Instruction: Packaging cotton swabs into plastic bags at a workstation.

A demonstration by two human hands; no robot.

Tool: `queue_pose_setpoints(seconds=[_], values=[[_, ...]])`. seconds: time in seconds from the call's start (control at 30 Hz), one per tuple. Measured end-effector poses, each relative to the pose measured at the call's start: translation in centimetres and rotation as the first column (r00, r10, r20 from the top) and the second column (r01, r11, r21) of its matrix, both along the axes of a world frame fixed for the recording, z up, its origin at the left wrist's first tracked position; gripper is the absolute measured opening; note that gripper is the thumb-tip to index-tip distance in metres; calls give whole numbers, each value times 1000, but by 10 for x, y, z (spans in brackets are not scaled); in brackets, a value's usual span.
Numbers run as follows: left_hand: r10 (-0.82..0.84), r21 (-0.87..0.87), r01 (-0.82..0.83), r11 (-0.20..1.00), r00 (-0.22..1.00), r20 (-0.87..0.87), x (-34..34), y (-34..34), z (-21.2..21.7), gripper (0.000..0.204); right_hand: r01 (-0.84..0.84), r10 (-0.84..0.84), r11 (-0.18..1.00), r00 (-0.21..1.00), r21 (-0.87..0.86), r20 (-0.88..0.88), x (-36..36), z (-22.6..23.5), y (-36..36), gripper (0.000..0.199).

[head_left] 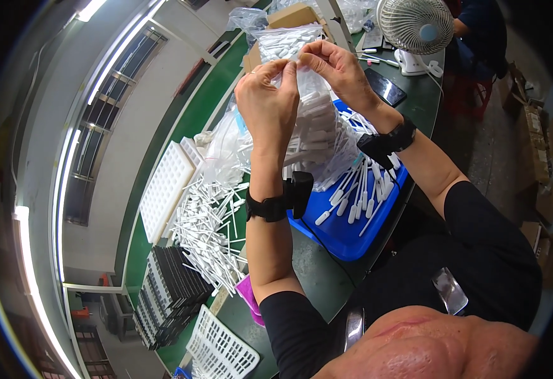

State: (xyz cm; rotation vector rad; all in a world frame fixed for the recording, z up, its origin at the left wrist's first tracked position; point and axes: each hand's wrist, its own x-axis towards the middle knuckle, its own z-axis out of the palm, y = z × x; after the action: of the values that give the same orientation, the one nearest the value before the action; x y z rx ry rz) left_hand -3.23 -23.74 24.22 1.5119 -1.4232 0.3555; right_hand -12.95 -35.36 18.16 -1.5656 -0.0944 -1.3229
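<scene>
Apparently, the clear bag point(317, 123) packed with white stick-like pieces is held by its top edge so that its bulk can rest below, at the far left part of the blue tray point(347, 251); its base is hidden. Left hand point(269, 101) and right hand point(342, 72) nearly meet there, thumb and fingertips of each pinched together on the thin film, likely to bring the mouth's edges together. Loose white sticks point(352, 205) fan out in the tray, whose rim probably stops them rolling. Left of the bag, a heap of white sticks point(210, 230) lies within arm's reach, between the white perforated rack point(164, 189) and stacked black racks point(170, 294).
</scene>
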Motion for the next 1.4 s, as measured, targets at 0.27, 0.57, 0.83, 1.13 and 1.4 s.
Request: queue_pose_setpoints(seconds=[0.27,0.57,0.83,1.13,1.4], values=[[36,-39,-31,999,988,152,1,-1,0,15,-17,18,999,999,33,-26,-2,-2,-6,26],[127,-166,-63,984,905,407,2,-3,-2,12,-34,34,999,999,37,-5,-2,0,-3,24],[155,-155,-98,983,895,418,-1,0,-4,14,-46,46,999,999,-15,-22,-6,0,-1,23],[162,-89,-138,986,904,396,-2,6,1,14,-42,40,998,998,-42,-42,-1,2,1,28],[110,-90,-81,993,915,389,0,19,1,12,-65,65,998,993,-1,-97,-2,-2,3,24]])
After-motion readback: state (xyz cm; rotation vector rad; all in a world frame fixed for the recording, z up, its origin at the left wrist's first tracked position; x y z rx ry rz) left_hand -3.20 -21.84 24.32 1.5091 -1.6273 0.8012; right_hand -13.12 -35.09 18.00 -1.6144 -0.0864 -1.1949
